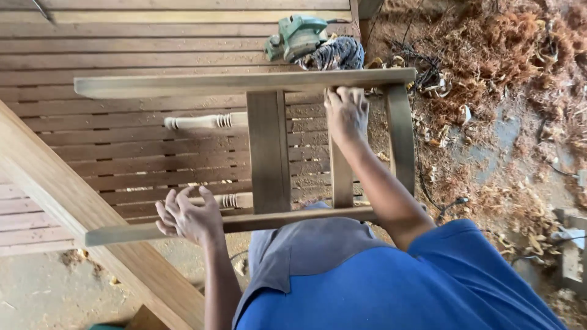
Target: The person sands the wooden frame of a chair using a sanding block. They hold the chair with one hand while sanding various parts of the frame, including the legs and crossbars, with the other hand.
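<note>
A slatted brown wooden platform (pixel 122 153) of long horizontal boards carries the things. On it rests an unfinished grey-brown wooden frame (pixel 269 153) of two long rails joined by upright slats. A pale turned wooden spindle (pixel 195 121) lies on the boards beneath the frame. At the far edge sit a green electric sander (pixel 298 35) and a dark patterned cloth (pixel 335 55), touching each other.

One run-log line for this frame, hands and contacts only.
left hand: gripping near rail of wooden frame | right hand: pressed on far rail | green power sander: idle on slatted panel
</note>
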